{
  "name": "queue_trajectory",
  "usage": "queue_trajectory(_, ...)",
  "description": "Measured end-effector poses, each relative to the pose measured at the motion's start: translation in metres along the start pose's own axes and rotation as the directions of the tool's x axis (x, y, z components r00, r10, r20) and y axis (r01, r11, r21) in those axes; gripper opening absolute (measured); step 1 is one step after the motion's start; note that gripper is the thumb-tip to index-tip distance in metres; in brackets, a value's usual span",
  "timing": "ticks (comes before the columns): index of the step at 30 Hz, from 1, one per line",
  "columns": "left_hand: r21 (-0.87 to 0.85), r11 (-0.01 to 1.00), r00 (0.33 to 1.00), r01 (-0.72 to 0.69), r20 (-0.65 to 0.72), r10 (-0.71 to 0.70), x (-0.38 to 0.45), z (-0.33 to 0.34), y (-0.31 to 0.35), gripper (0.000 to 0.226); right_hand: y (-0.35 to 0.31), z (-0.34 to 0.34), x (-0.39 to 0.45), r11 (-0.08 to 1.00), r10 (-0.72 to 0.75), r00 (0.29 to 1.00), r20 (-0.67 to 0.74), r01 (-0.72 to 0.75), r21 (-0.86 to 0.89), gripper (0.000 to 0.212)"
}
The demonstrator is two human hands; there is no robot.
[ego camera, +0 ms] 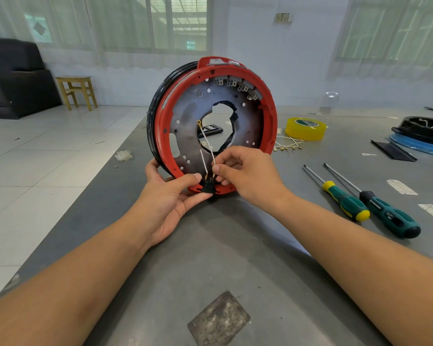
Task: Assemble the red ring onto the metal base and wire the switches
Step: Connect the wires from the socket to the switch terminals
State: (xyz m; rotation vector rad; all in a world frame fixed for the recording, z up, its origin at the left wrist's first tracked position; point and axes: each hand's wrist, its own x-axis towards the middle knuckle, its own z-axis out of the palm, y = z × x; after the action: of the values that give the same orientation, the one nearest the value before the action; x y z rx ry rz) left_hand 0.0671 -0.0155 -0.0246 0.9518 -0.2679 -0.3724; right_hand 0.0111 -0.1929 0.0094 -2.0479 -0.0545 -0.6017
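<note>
The red ring (pixel 270 116) stands on edge on the grey table, fitted round the round metal base (pixel 190 113) with its ragged centre hole. Several white switches (pixel 235 84) sit along the ring's upper inside. At the ring's bottom edge a small black switch (pixel 207 188) carries two brass terminals with thin white wires (pixel 205 137) rising from them. My left hand (pixel 168 196) grips the black switch between thumb and fingers while cradling the ring's lower rim. My right hand (pixel 245 173) pinches the right-hand white wire just above its terminal.
Two green-handled screwdrivers (pixel 370 206) lie to the right. A yellow tape roll (pixel 305 128) and loose white wires with terminals (pixel 288 144) sit behind the ring. A black and blue round part (pixel 425 136) is at far right. The table's left edge (pixel 105 171) drops to tiled floor.
</note>
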Motion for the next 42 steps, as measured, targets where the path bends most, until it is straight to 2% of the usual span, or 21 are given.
queue_trajectory(36, -0.014, 1.0, 1.0, -0.013, 0.016, 0.014, 0.0032, -0.0032, -0.0002, 0.078, -0.0038, 0.0037, -0.0001, 0.986, -0.021, 0.999, 0.047, 0.028, -0.167, 0.005)
queue_trajectory(42, -0.017, 1.0, 1.0, -0.02, 0.002, 0.02, 0.0048, -0.0035, -0.0019, 0.083, -0.005, 0.002, 0.0007, 0.985, 0.01, 0.998, 0.062, 0.001, -0.175, 0.004)
